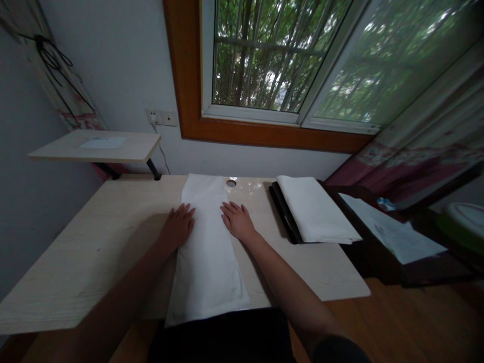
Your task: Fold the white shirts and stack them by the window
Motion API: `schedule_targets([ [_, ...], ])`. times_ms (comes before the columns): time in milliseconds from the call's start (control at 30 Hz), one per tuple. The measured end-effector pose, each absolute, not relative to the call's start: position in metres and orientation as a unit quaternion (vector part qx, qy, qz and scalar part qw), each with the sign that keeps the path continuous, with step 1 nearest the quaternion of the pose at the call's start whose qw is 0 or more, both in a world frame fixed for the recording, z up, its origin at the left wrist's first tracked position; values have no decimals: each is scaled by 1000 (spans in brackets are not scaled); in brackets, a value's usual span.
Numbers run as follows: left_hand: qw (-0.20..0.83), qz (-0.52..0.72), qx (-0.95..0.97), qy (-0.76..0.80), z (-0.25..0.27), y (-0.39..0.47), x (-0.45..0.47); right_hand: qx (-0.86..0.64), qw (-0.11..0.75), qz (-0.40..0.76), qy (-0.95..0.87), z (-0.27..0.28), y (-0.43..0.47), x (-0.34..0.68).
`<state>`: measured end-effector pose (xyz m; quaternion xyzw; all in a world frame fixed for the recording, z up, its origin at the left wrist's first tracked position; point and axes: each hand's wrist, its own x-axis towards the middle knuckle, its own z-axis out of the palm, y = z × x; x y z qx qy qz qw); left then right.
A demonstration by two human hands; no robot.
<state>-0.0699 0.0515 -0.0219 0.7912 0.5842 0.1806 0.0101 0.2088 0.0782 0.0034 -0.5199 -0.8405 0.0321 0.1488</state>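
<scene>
A long strip of folded white cloth [207,252] lies flat down the middle of the desk, its near end reaching the front edge by my lap. My left hand [180,225] rests on the cloth's left edge with fingers outstretched. On the opposite edge, my right hand [237,220] lies flat, its fingertips touching the cloth. Both palms face down and neither hand grips anything. To the right sits a folded white stack [317,209], which looks like cloth, on top of a black flat item [285,214].
The pale wooden desk [124,227] carries a raised shelf [68,146] at its back left, with a paper on it. A round cable hole [231,183] is near the back edge. Printed sheets [393,229] lie on a dark surface at right, below the window [280,60].
</scene>
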Motion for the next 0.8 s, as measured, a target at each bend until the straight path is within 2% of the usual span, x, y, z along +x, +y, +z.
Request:
schedule_targets([
  [167, 22, 189, 785, 589, -21, 78, -73, -535, 138, 39, -833, 5, 105, 204],
  [367, -15, 196, 786, 586, -19, 99, -73, -560, 124, 60, -817, 12, 125, 194],
  [567, -66, 166, 784, 595, -25, 101, -69, -498, 180, 57, -846, 10, 100, 159],
  [667, -68, 152, 788, 593, -26, 97, -73, -457, 174, 57, -870, 0, 82, 148],
  [800, -56, 129, 800, 583, -25, 90, -86, -473, 173, 41, -863, -11, 67, 154],
])
